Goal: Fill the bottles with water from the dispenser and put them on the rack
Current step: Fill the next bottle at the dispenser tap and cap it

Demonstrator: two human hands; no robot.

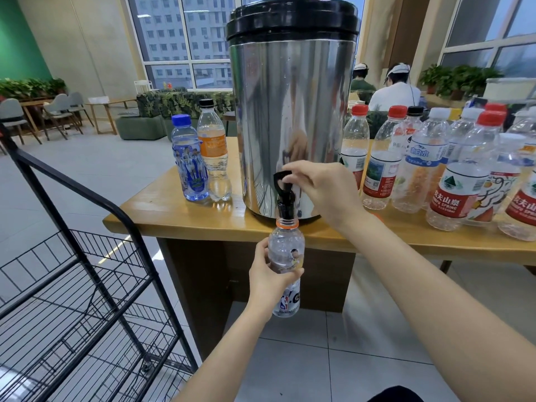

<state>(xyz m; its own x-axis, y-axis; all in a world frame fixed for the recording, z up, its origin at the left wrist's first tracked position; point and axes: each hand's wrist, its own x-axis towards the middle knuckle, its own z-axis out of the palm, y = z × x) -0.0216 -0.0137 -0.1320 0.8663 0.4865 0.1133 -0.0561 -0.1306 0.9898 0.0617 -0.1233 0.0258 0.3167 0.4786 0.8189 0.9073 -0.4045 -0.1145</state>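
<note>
Bottle (285,248) under tap (284,203) beyond table (203,224) edge; left grip (268,274) clamps it, right grip (319,187) pinches tap.

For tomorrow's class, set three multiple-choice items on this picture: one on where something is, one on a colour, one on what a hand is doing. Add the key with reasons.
1. Where is the clear bottle that the left hand holds?
A. With its mouth under the tap of the dispenser
B. On top of the dispenser
C. Behind the dispenser

2. What colour is the cap of the orange-labelled bottle?
A. Red
B. Black
C. Blue

3. What is the right hand doing?
A. Hanging idle
B. Resting flat on the dispenser
C. Holding the tap lever

Key: 1 A, the bottle's orange-ringed neck sits right below the spout. 2 B, the cap shows plainly black. 3 C, the hand curls round the black lever.
</note>
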